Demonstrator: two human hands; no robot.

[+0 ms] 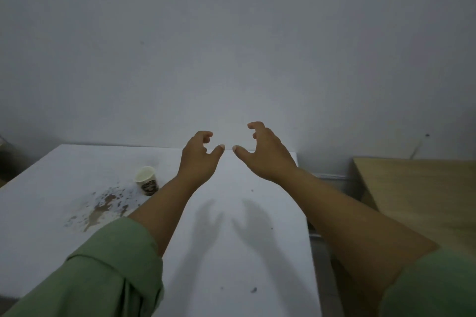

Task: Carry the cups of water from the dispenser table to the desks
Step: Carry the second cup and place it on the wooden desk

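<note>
One paper cup (146, 179) with a dark printed band stands upright on the white table (231, 252), left of centre. My left hand (199, 159) hovers above the table to the right of the cup, fingers curled and apart, holding nothing. My right hand (265, 154) is raised beside it, thumb tips almost meeting, also empty. Both hands cast shadows on the tabletop below them. I cannot see inside the cup well enough to tell whether it holds water.
A brown spill stain (103, 207) spreads on the table just in front and left of the cup. A wooden desk (417, 195) stands to the right across a narrow gap. A plain wall (231, 46) rises directly behind the table.
</note>
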